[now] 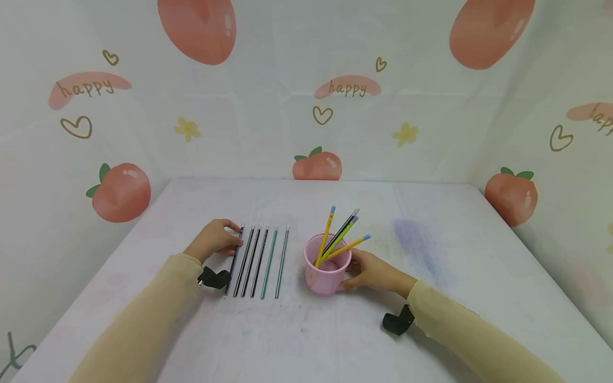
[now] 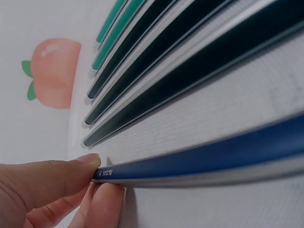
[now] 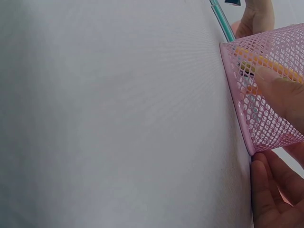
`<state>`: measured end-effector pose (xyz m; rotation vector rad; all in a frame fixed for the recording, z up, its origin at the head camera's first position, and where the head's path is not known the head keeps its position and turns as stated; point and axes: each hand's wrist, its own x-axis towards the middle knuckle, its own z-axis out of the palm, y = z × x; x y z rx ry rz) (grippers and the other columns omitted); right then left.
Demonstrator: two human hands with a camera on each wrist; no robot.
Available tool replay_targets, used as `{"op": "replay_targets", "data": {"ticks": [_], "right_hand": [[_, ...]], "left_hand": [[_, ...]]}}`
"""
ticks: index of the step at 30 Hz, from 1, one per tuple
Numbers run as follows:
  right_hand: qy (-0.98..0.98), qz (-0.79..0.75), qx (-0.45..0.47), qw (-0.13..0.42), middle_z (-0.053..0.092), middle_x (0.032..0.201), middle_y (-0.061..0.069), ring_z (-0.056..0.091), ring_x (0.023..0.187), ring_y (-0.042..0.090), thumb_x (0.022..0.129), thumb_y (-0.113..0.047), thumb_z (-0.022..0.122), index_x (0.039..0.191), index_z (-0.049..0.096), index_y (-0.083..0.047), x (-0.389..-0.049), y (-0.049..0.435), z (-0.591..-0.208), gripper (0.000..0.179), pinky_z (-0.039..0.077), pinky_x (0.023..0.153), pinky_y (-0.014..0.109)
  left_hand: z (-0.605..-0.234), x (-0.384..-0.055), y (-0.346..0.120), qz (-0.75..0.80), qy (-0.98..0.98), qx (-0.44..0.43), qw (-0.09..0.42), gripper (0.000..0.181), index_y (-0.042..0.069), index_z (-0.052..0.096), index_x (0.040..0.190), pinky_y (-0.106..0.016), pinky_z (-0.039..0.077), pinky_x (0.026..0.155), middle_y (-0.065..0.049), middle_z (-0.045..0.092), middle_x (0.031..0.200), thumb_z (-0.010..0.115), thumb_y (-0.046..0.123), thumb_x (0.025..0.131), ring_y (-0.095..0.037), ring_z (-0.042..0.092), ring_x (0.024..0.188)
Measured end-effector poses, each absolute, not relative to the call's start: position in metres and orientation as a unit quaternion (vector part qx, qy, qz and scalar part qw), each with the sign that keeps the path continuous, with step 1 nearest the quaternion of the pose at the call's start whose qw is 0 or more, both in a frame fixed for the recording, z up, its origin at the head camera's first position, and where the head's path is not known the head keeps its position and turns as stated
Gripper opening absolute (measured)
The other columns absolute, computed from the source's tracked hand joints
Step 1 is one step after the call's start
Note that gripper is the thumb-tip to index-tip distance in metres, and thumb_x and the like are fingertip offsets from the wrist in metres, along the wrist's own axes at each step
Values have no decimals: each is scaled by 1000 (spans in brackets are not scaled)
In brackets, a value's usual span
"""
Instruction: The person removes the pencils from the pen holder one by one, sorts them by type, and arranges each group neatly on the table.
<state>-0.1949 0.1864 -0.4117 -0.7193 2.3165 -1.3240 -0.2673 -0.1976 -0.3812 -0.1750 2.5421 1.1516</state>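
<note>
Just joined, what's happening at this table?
A person is working with both hands. The left hand pinches the end of a blue pencil, the leftmost of six in a row; whether it is lifted is hard to tell. Beside it lie three black pencils and two green pencils. The right hand holds a pink mesh cup with several pencils already in it.

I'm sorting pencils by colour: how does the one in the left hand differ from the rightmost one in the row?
The held pencil is dark blue; the rightmost pencil is green. The left hand pinches the held pencil near its far end, while no hand touches the rightmost pencil. Both are slim and similar in length.
</note>
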Motion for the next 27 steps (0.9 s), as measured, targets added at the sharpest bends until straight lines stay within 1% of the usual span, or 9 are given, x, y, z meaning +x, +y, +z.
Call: {"op": "replay_targets", "data": {"ticks": [8, 16, 20, 23, 27], "right_hand": [[823, -472, -253, 189, 56, 134, 18, 56, 122, 33, 79, -17, 81, 137, 45, 2, -195, 186, -412, 71, 47, 103, 44], [823, -473, -249, 192, 57, 134, 17, 57, 122, 33, 79, -19, 82, 138, 45, 1, -195, 186, -411, 72, 47, 103, 43], [825, -471, -248, 192, 57, 134, 16, 57, 122, 32, 78, -21, 82, 138, 45, 0, -195, 186, -412, 73, 48, 102, 42], [825, -471, -246, 194, 57, 134, 17, 57, 122, 33, 78, -21, 82, 137, 46, 1, -195, 186, -412, 72, 48, 102, 42], [824, -472, -247, 193, 57, 133, 18, 57, 122, 34, 78, -19, 82, 136, 46, 2, -194, 186, -411, 71, 47, 103, 44]], "left_hand": [[-382, -265, -196, 406, 895, -62, 173, 48, -1, 51, 129, -21, 55, 55, -12, 60, 88, 71, 7, 86, -7, 59, 51], [-380, -264, -195, 408, 894, -62, 177, 50, 1, 49, 130, -21, 54, 55, -13, 60, 92, 71, 9, 86, -7, 58, 50], [-380, -264, -195, 408, 894, -63, 176, 49, 1, 50, 129, -20, 53, 54, -15, 59, 97, 72, 9, 86, -6, 57, 49], [-380, -263, -195, 407, 895, -61, 174, 49, 0, 50, 128, -19, 53, 54, -16, 58, 100, 72, 9, 85, -6, 56, 49], [-381, -263, -195, 407, 895, -59, 174, 49, 0, 50, 128, -19, 53, 54, -16, 59, 100, 72, 10, 85, -6, 56, 49]]}}
